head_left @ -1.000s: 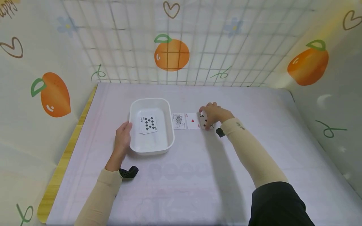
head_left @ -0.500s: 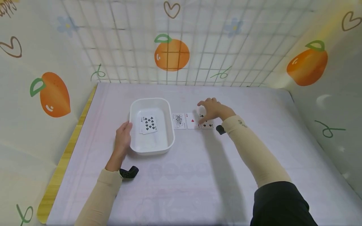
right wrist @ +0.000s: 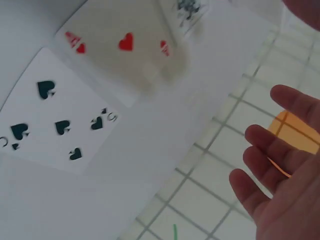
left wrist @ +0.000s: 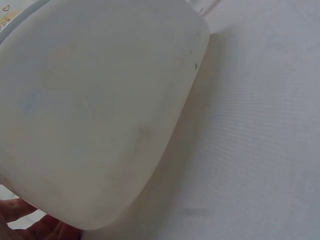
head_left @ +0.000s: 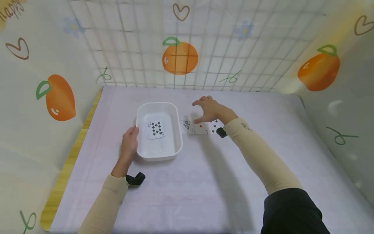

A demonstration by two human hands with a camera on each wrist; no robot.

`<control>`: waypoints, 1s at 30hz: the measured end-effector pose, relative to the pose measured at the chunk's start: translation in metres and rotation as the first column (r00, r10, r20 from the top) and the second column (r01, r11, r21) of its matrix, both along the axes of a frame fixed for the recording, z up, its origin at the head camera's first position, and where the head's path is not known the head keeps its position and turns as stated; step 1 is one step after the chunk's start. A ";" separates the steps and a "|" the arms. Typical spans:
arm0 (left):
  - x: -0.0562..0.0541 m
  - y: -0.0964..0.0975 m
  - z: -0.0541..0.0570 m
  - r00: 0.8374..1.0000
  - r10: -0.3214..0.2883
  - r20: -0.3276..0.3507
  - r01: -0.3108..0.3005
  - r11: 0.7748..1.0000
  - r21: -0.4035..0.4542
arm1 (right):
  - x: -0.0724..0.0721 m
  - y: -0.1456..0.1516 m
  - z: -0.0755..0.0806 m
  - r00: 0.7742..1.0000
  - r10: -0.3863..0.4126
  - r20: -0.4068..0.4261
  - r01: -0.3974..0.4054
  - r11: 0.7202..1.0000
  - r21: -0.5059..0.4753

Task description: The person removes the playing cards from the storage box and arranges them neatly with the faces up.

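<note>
Logging remotely: I see a white plastic tub, rounded rectangle, matte scuffed outer wall, pale fine-grained cloth around it. Left hand grasps the tub's left rim. Right hand released, fingers apart, holding nothing, above the cards right of the tub. Cards thin, flat, rectangular: figure card just beside tub, then ace of hearts, then five of spades farthest. Long axes near-to-far, roughly parallel to tub's long sides. Inside tub, spades card overlaps another card, slightly skewed.
</note>
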State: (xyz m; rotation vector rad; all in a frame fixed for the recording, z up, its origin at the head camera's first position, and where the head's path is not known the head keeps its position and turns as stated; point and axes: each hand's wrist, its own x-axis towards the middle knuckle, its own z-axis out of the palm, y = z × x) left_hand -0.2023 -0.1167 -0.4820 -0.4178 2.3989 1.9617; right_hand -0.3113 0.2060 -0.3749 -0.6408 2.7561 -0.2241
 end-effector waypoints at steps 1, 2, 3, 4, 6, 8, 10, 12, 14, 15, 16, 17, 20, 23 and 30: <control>0.000 0.001 0.000 1.000 -0.001 -0.003 0.001 1.000 -0.001 | 0.000 -0.003 0.001 1.000 0.006 -0.005 -0.006 1.000 -0.006; 0.000 0.001 0.000 1.000 0.000 -0.006 0.000 1.000 0.002 | 0.000 -0.005 0.002 1.000 0.016 -0.011 -0.016 1.000 -0.011; 0.000 0.001 -0.001 1.000 -0.001 -0.010 0.001 1.000 0.000 | 0.000 -0.007 0.003 1.000 0.025 -0.015 -0.026 1.000 -0.014; 0.000 0.001 -0.001 1.000 -0.002 -0.015 0.002 1.000 0.003 | -0.001 -0.009 0.003 0.999 0.032 -0.015 -0.032 0.999 -0.017; 0.001 0.001 -0.001 1.000 -0.006 -0.030 0.006 1.000 0.012 | 0.000 -0.013 0.004 0.999 0.042 -0.019 -0.043 0.999 -0.022; 0.001 0.001 -0.001 0.999 -0.007 -0.032 0.008 1.000 0.015 | 0.000 -0.016 0.005 0.998 0.056 -0.023 -0.056 0.998 -0.024; 0.001 0.001 -0.001 0.999 -0.006 -0.033 0.007 1.000 0.017 | 0.000 -0.019 0.005 0.998 0.065 -0.024 -0.065 0.998 -0.019; 0.000 0.000 -0.001 1.000 -0.005 -0.028 0.005 1.000 0.013 | 0.001 -0.022 0.006 0.997 0.073 -0.028 -0.073 0.997 -0.016; 0.000 0.000 -0.001 1.000 -0.001 -0.028 0.001 1.000 0.016 | 0.001 -0.026 0.007 0.996 0.081 -0.031 -0.082 0.997 -0.018; 0.000 0.000 -0.001 1.000 0.000 -0.027 0.001 1.000 0.018 | 0.001 -0.028 0.008 0.996 0.082 -0.031 -0.083 0.996 -0.021; 0.000 0.000 -0.001 1.000 0.000 -0.028 0.001 1.000 0.022 | 0.001 -0.031 0.008 0.996 0.083 -0.032 -0.084 0.996 -0.026; 0.000 0.000 -0.002 1.000 -0.001 -0.028 0.002 1.000 0.024 | 0.001 -0.033 0.009 0.996 0.086 -0.033 -0.087 0.996 -0.027; -0.001 0.000 -0.002 1.000 0.002 -0.027 -0.002 1.000 0.020 | 0.001 -0.041 0.009 0.995 0.098 -0.035 -0.099 0.995 -0.028; -0.002 0.001 -0.002 1.000 0.007 -0.022 -0.007 1.000 0.008 | 0.002 -0.049 0.010 0.994 0.104 -0.036 -0.105 0.994 -0.029; -0.004 0.000 -0.001 1.000 0.012 -0.027 -0.011 1.000 0.024 | 0.003 -0.072 0.010 0.987 0.155 -0.046 -0.156 0.987 -0.034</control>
